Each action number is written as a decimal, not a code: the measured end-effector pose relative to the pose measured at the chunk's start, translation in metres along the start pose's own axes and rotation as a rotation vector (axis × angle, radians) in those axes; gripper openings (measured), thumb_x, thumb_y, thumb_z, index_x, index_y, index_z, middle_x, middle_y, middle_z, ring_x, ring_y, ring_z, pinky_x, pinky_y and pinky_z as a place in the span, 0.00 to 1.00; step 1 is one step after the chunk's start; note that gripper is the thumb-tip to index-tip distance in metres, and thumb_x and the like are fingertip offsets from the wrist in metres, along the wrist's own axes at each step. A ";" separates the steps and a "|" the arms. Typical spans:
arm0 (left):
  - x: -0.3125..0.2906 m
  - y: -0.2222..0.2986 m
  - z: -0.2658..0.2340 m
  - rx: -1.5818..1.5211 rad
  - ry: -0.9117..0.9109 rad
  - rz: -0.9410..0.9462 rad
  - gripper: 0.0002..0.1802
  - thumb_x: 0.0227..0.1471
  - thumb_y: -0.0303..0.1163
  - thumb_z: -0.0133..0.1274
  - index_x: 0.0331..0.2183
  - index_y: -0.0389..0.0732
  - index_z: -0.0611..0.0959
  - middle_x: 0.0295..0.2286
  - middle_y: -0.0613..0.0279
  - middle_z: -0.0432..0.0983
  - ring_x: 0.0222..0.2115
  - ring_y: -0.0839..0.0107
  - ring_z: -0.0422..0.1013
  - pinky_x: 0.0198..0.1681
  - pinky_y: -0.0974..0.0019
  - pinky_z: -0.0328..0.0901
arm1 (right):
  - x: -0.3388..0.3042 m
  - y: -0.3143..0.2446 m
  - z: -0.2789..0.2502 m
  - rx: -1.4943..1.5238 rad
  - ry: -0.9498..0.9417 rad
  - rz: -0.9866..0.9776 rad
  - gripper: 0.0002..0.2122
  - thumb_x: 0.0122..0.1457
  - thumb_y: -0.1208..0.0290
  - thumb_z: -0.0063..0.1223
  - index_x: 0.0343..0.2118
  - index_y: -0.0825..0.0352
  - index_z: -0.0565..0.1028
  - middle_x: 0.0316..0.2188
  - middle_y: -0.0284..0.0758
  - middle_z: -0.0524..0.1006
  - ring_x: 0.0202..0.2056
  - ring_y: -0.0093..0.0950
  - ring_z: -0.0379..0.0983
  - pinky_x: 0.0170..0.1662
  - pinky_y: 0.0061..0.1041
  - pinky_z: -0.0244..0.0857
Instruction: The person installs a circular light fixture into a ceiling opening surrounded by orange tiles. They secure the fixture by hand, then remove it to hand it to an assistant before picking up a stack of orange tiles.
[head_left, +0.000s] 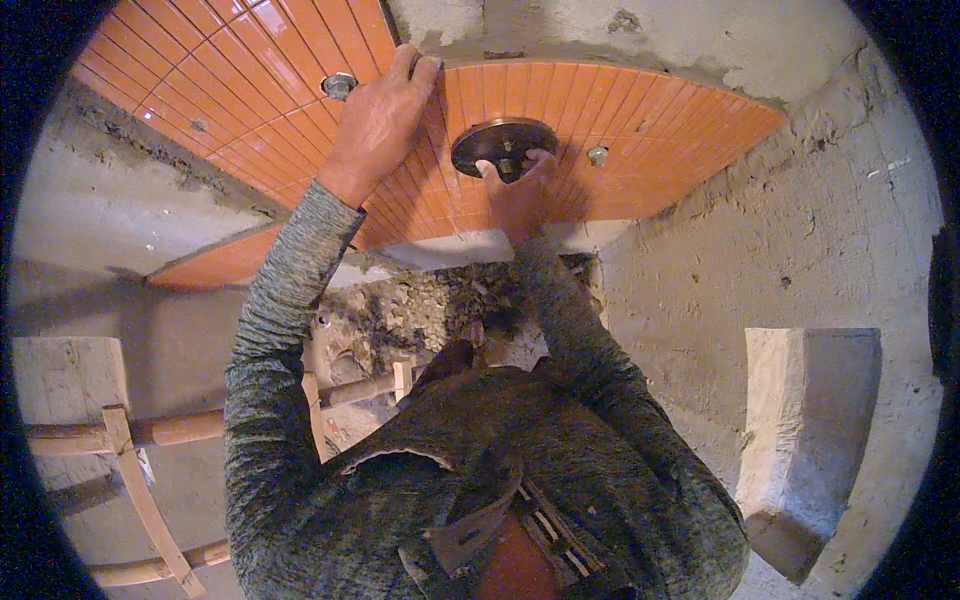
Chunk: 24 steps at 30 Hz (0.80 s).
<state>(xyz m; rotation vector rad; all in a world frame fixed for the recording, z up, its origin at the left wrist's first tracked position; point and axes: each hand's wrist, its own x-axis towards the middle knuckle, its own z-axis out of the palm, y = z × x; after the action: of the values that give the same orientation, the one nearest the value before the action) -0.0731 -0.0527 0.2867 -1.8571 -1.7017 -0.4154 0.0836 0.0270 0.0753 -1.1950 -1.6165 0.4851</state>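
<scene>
Orange tiles (690,125) with narrow grooves cover part of the wall in front of me. My left hand (385,125) lies against them near the upper edge, its fingers close together and bent over the tile's rim beside a dark gap. Lower and to the right, my right hand (522,195) grips the middle of a round black disc (470,150) with a metal hub. Thumb and a finger close round the hub; the other fingers are hidden. The disc is on or close against the tile face; I cannot tell which. A metal fitting (338,86) shows in a hole beside my left hand.
Another fitting (597,156) sits in the tiles right of the disc. Rough plaster (690,260) surrounds the tiles, with a recess (800,430) at the right. Wooden poles and a slat (150,500) stand lower left. Rubble (410,310) lies below the tiles.
</scene>
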 end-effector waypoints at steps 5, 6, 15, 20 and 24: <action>-0.005 0.002 0.001 -0.057 -0.007 -0.019 0.24 0.51 0.27 0.56 0.50 0.37 0.72 0.43 0.48 0.70 0.35 0.49 0.78 0.32 0.50 0.75 | -0.002 -0.012 0.001 0.127 -0.042 0.186 0.42 0.41 0.52 0.78 0.53 0.71 0.65 0.49 0.50 0.71 0.52 0.50 0.69 0.56 0.46 0.64; -0.006 0.003 0.002 -0.081 -0.012 -0.034 0.25 0.51 0.29 0.59 0.51 0.37 0.72 0.44 0.48 0.70 0.35 0.48 0.78 0.32 0.50 0.75 | -0.002 -0.012 0.003 0.132 -0.053 0.193 0.43 0.41 0.52 0.78 0.53 0.72 0.64 0.49 0.50 0.71 0.52 0.50 0.69 0.56 0.46 0.64; -0.009 0.018 0.020 -0.130 0.022 -0.128 0.41 0.45 0.42 0.70 0.55 0.35 0.70 0.48 0.47 0.68 0.36 0.48 0.78 0.34 0.52 0.75 | 0.007 0.007 0.001 -0.183 -0.013 0.021 0.42 0.36 0.49 0.80 0.50 0.68 0.67 0.44 0.44 0.75 0.45 0.44 0.75 0.47 0.41 0.71; -0.008 0.018 0.026 -0.127 0.066 -0.168 0.44 0.43 0.43 0.71 0.57 0.36 0.69 0.49 0.46 0.67 0.38 0.48 0.78 0.34 0.53 0.76 | 0.010 -0.009 -0.005 -0.173 -0.064 0.047 0.42 0.37 0.48 0.79 0.50 0.69 0.67 0.44 0.46 0.75 0.44 0.46 0.76 0.47 0.41 0.72; -0.009 0.025 0.023 -0.145 0.108 -0.130 0.46 0.43 0.41 0.72 0.59 0.39 0.68 0.50 0.45 0.65 0.42 0.47 0.76 0.37 0.54 0.76 | 0.006 -0.001 0.002 -0.049 0.032 0.023 0.41 0.40 0.50 0.79 0.50 0.70 0.67 0.44 0.47 0.75 0.44 0.47 0.75 0.47 0.41 0.72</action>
<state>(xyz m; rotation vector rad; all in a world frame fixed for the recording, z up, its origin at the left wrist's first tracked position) -0.0536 -0.0465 0.2580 -1.7937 -1.7649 -0.6957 0.0814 0.0328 0.0780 -1.2530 -1.5963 0.4410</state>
